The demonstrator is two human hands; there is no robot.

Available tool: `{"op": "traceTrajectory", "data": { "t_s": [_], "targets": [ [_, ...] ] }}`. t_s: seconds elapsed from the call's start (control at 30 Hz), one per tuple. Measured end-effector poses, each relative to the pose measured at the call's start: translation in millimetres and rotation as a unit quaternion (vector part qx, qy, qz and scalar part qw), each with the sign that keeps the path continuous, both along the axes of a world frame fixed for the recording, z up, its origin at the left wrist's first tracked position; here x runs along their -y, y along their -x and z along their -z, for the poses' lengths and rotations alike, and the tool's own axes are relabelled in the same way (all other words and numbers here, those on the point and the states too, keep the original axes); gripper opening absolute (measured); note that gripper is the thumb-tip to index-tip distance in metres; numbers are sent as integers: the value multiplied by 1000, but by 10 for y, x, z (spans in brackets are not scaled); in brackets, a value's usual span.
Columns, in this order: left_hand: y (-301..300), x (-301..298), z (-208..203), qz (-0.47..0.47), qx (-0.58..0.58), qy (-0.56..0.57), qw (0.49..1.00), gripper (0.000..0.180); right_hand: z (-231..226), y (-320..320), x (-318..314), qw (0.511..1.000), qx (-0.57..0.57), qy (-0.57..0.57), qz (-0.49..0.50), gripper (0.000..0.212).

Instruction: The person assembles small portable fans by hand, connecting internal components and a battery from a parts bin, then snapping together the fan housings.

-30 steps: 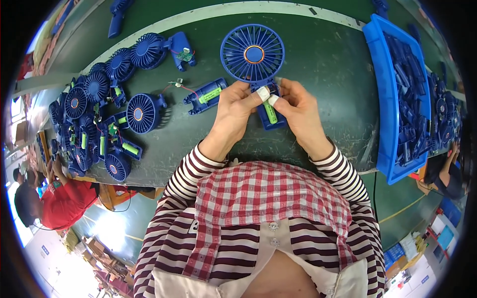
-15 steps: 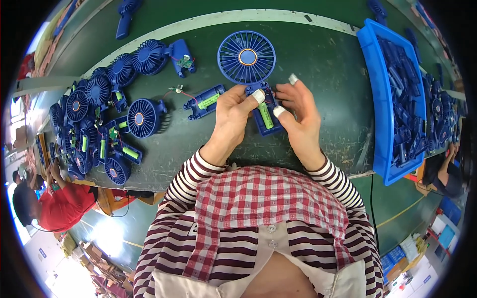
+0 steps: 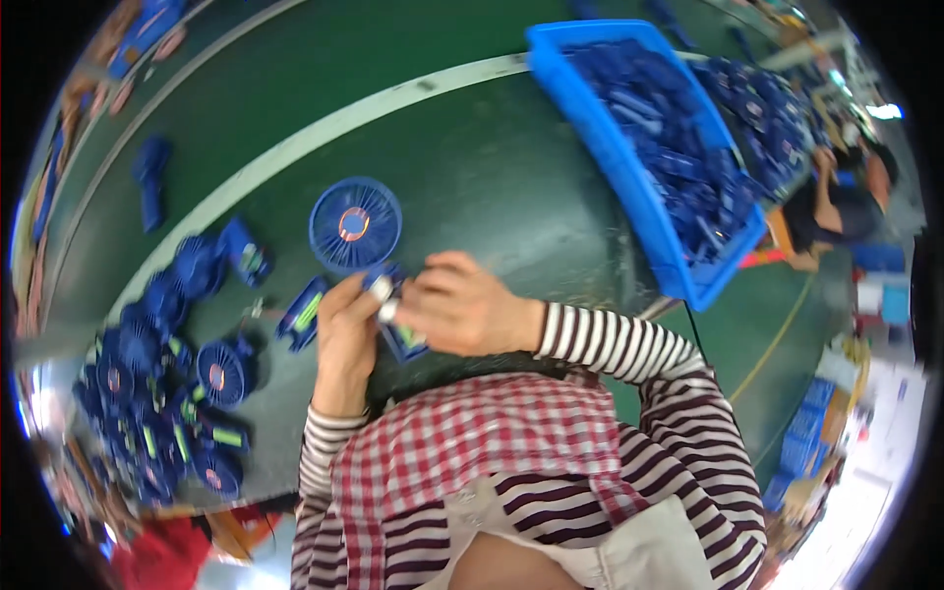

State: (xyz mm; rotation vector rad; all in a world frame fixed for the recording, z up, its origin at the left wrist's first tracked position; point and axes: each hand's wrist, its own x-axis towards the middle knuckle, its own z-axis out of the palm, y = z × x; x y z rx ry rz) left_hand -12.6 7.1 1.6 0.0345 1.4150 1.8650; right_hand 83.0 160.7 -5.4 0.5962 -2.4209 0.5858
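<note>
A blue handheld fan [image 3: 355,224] lies on the green table in front of me, its round cage pointing away. My left hand [image 3: 344,324] is closed on the upper part of its handle, the thumb in a white finger cover. From the right, my right hand [image 3: 467,310] bends over the same handle, its fingers curled and its covered thumb against it. Both hands hide most of the handle; its lower end shows below them. Motion blurs the fingertips. Left of my left hand lies an open blue handle half [image 3: 303,315] with a green battery cell.
Blue fans and opened handles are heaped [image 3: 138,374] on the left. A bright blue bin [image 3: 629,211] full of blue casing parts stands on the right, with more fans [image 3: 762,118] beyond it. A co-worker [image 3: 841,202] sits at far right; a red sleeve [image 3: 162,556] shows lower left.
My view has turned right, so the table and heap shift left and the bin looks nearer. My right hand, earlier spread beside the handle, has closed in over it.
</note>
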Motion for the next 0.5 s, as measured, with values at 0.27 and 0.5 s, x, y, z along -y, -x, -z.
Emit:
{"op": "traceTrajectory", "data": {
  "t_s": [0.27,0.5],
  "targets": [
    [6,1,150,104,-9,22,994,25,-130,-164,-72,996,60,-50,-36,48],
    [-12,-86,211,69,1,-5,998,24,-323,-267,-215,979,196,60,13,39]
  ]
}}
